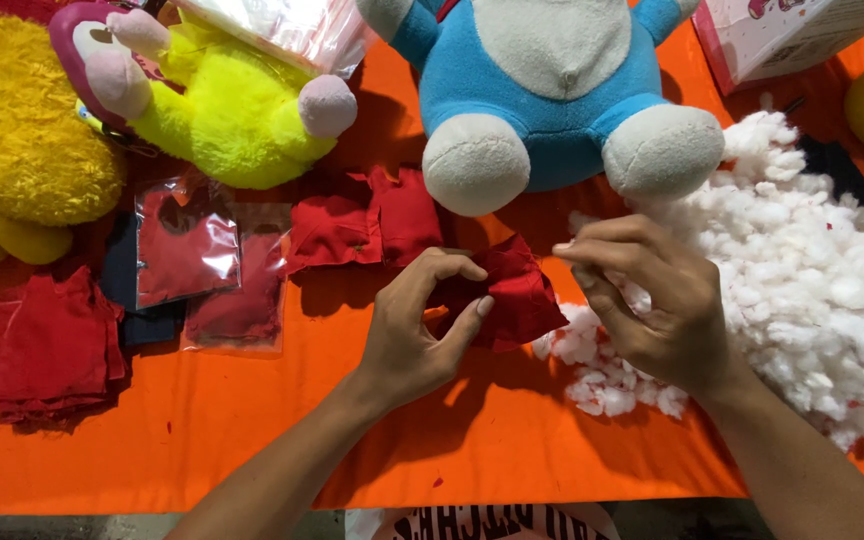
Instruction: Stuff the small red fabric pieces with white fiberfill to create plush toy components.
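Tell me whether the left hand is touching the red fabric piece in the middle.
Touching. The head view shows the left hand with fingers and thumb curled onto the edge of the red fabric piece, no gap visible between them.

Person, head cam: left hand [407, 335] & right hand [652, 300] bare; no gloves, rings, watch; forearms uncovered, no sleeves; nails short, unpainted.

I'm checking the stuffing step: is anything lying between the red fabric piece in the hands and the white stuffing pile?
Nothing visible does. The left hand and right hand hold the red fabric piece directly over the near edge of the white stuffing pile. The blue plush toy sits behind, off that path.
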